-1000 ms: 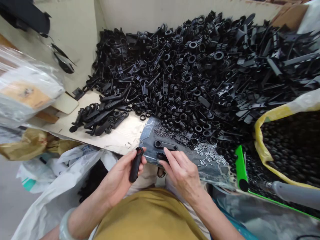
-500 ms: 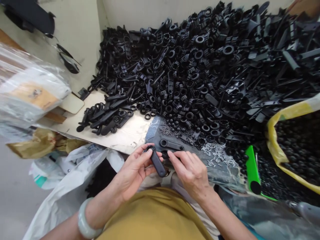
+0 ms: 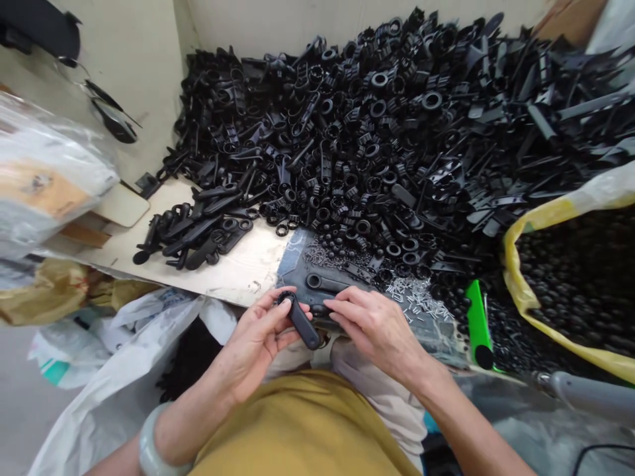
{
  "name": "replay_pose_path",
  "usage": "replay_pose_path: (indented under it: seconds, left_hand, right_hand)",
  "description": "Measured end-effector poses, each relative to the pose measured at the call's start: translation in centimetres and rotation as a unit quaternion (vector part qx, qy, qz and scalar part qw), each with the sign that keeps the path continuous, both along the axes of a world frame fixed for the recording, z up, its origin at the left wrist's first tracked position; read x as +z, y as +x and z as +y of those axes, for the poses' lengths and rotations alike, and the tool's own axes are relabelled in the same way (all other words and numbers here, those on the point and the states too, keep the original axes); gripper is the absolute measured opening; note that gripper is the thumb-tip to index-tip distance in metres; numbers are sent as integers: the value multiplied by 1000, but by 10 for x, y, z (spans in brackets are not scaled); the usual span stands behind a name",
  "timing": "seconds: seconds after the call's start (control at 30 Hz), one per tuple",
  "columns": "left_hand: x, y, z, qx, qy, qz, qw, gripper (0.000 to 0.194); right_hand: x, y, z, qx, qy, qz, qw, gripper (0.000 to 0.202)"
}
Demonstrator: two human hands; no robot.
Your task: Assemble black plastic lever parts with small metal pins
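Observation:
My left hand (image 3: pixel 258 327) is closed around a black plastic lever handle (image 3: pixel 305 327) with a toothed ring at its upper end. The thumb rests by the ring, and the handle's wide end points down toward my lap. Just right of it, my right hand (image 3: pixel 381 327) has thumb and forefinger together at the bench edge. Whatever those fingertips hold, if anything, is too small or hidden to make out. Behind them a similar black handle (image 3: pixel 330 283) lies on the dark mat (image 3: pixel 297 268), its right end covered by my right hand.
A large heap of black plastic parts (image 3: pixel 337 132) fills the back of the bench. Finished-looking handles (image 3: pixel 198 231) lie at left. Silver pins (image 3: pixel 419 297), a green tool (image 3: pixel 479 324) and a yellow-rimmed bag (image 3: pixel 513 258) of small black pieces are at right.
The view has swung slightly right, so the bench appears further left. My right hand has shifted over the right end of the handle on the mat. My left hand keeps its hold.

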State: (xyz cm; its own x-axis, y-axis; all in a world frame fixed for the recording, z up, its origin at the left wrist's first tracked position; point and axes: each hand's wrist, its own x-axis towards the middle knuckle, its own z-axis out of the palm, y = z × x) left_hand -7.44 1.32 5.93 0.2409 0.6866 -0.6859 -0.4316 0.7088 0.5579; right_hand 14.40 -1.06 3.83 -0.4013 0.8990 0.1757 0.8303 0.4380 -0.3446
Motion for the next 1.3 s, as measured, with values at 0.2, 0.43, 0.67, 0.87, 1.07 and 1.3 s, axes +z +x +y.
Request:
replay_pose_path:
  seconds: [0.2, 0.43, 0.67, 0.87, 1.07, 1.3]
  left_hand:
    - [1, -4, -3, 10, 14, 14, 1000, 38]
    - [3, 10, -8, -24, 24, -7, 999, 44]
    - [-8, 26, -22, -73, 69, 51, 994, 54]
    - [-12, 24, -19, -27, 87, 94, 991, 54]
    - [-12, 23, -24, -44, 161, 70, 983, 36]
    - [-17, -1, -14, -243, 343, 54, 906, 13]
  right_hand:
    - [4, -2, 15, 7, 35, -23, 999, 22]
    - [16, 1, -45, -145, 25, 256, 955, 28]
    - [-7, -21, -62, -164, 32, 309, 936, 18]
    - [-20, -17, -56, -186, 25, 339, 922, 20]
    - [-16, -19, -65, -210, -123, 463, 852, 25]
    - [-13, -14, -68, -209, -308, 534, 759, 28]
